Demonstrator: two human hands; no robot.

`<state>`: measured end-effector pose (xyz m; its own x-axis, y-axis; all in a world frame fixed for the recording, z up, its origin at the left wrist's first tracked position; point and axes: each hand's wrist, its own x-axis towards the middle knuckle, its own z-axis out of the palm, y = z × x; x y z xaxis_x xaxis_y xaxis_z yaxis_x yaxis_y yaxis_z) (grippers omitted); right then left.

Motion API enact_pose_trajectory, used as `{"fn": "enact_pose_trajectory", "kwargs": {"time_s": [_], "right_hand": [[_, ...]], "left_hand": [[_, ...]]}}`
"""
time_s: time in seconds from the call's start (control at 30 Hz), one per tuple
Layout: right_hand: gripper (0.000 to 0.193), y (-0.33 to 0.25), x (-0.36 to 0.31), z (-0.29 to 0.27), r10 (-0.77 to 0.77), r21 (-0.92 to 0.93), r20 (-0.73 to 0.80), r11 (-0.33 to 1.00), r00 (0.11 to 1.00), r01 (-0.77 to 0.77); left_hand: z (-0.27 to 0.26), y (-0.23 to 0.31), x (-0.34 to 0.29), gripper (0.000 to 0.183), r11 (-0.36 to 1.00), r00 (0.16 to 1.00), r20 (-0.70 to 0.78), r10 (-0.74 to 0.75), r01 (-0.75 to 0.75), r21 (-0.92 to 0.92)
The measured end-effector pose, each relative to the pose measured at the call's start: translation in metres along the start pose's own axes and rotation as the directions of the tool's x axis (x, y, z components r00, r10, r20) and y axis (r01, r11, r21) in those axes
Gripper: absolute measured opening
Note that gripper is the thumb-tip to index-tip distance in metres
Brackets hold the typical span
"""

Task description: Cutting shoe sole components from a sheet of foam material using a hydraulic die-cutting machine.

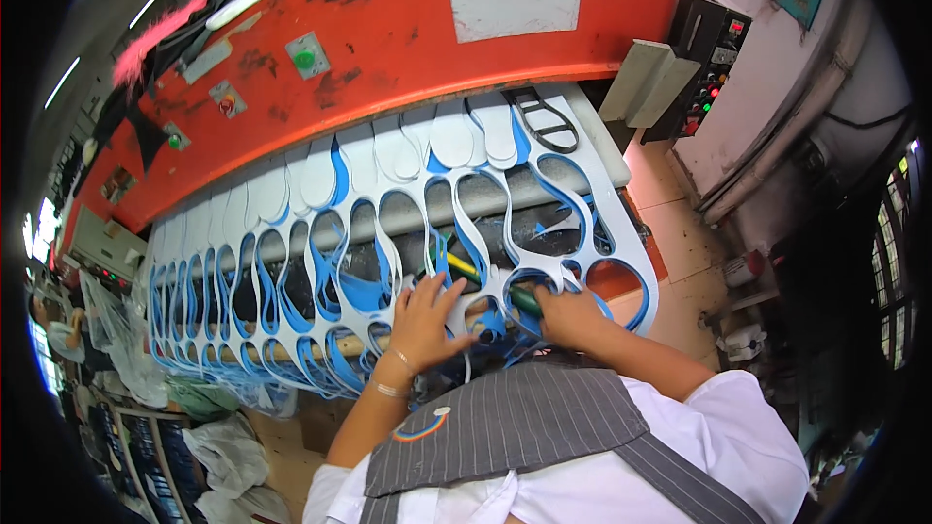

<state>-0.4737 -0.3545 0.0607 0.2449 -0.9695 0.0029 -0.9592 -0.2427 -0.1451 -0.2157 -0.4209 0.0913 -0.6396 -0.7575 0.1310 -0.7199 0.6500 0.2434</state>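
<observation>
A large white-and-blue foam sheet (618, 233), punched through with rows of sole-shaped holes, lies across the bench in front of me. My left hand (425, 315) rests on its near edge, fingers spread. My right hand (573, 315) is closed at a round hole by the near edge, around a dark green object (525, 302) like a handle; its other end is hidden. Between the hands, a yellow, green and black strip (462, 266) shows through the holes. Beyond the sheet, white sole-shaped pieces (452, 141) lie in a row. A black sole-shaped cutting die (549, 129) sits at the far right.
A red machine beam (388, 49) with push buttons spans the back of the bench. At the right stands a control box (714, 58) with lit lamps, beside a wall pipe (791, 136). Plastic bags (228, 451) lie on the floor at the lower left.
</observation>
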Motion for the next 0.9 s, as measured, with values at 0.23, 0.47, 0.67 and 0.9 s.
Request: {"fn": "enact_pose_trajectory", "kwargs": {"time_s": [0.23, 0.47, 0.67, 0.9], "right_hand": [[0.030, -0.012, -0.052, -0.059, 0.027, -0.062, 0.132, 0.998, 0.991, -0.019], [0.027, -0.048, -0.129, -0.054, 0.478, 0.138, 0.209, 0.849, 0.853, -0.509], [0.044, -0.051, -0.225, -0.023, 0.406, 0.841, 0.491, 0.009, 0.771, -0.541], [0.038, -0.051, -0.189, -0.054, 0.340, 0.967, -0.100, -0.187, 0.935, 0.172]], "left_hand": [[-0.011, -0.024, 0.026, 0.025, 0.980, 0.966, -0.254, 0.050, -0.096, -0.172], [-0.005, -0.036, 0.055, 0.021, 0.964, 0.861, -0.482, 0.161, -0.242, -0.111], [0.048, -0.068, 0.054, 0.021, 0.977, 0.987, -0.162, 0.009, -0.043, -0.207], [0.076, -0.053, 0.035, 0.032, 0.988, 0.990, 0.137, 0.039, -0.018, -0.152]]}}
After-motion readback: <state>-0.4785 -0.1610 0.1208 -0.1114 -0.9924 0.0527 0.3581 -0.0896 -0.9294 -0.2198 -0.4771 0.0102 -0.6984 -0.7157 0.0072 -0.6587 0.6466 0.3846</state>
